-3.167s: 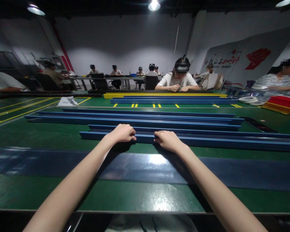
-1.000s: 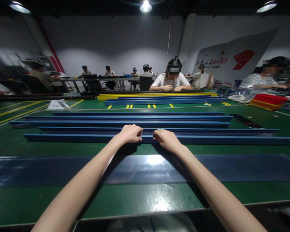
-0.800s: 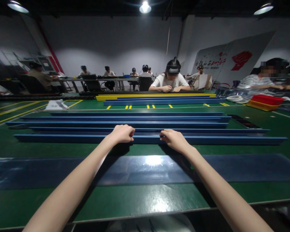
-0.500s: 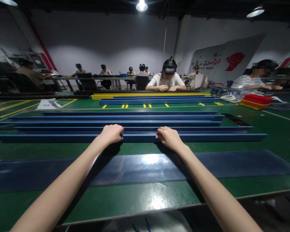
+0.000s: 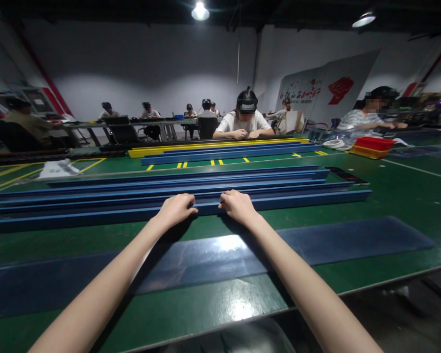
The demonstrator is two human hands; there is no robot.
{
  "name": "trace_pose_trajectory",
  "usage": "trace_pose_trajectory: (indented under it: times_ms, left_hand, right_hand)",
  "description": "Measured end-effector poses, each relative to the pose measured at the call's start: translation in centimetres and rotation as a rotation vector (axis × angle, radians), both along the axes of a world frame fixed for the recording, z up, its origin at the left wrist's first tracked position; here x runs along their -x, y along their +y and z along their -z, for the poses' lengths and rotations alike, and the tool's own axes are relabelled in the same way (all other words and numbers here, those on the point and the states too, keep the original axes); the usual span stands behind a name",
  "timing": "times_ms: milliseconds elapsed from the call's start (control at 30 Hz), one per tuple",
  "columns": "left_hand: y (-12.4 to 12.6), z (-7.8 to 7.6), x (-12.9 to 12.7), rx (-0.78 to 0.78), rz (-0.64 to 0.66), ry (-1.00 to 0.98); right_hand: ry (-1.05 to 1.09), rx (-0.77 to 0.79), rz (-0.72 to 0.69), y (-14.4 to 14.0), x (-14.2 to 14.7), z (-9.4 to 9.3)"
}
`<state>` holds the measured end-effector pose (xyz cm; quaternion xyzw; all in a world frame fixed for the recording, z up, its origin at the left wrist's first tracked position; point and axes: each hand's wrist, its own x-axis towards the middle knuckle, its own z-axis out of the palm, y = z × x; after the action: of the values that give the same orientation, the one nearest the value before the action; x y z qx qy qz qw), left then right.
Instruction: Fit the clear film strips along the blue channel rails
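Note:
Several long blue rails lie side by side across the green table [image 5: 397,196]. My left hand [image 5: 175,209] and my right hand [image 5: 238,206] both grip the nearest blue rail [image 5: 308,200] close to its middle, fingers curled over its top edge, a small gap between them. The rail's right end is in sight at about the table's right third; its left end runs out of view. A dark blue flat strip [image 5: 338,238] lies on the table just in front of the rail, under my forearms.
More blue rails [image 5: 242,177] lie behind the held one; a yellow rail [image 5: 191,148] and other blue ones sit farther back. A person in a white shirt [image 5: 242,128] sits opposite. A red tray [image 5: 374,145] stands at the right. The table's near edge runs below.
The nearest rail has slid to the left across the table, its right end now well in view. My hands spread apart on it, then came close together again. My view turned right.

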<state>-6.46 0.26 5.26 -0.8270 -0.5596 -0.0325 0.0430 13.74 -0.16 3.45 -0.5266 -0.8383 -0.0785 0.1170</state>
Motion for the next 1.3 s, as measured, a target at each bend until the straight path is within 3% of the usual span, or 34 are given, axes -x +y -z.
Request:
trace_pose_trajectory:
  times_ms: [333, 600, 1300]
  left_hand:
    - [2.1, 1.6, 2.4, -0.256, -0.098, -0.089]
    - [3.8, 2.7, 3.1, -0.355, -0.146, -0.036]
    - [8.8, 2.9, 4.0, -0.306, -0.109, -0.016]
  right_hand:
    - [0.019, 0.022, 0.016, 1.0, -0.2, -0.1]
    - [0.048, 0.013, 0.112, 2.2, -2.6, 0.0]
    - [-0.054, 0.019, 0.095, 6.5, -1.9, -0.5]
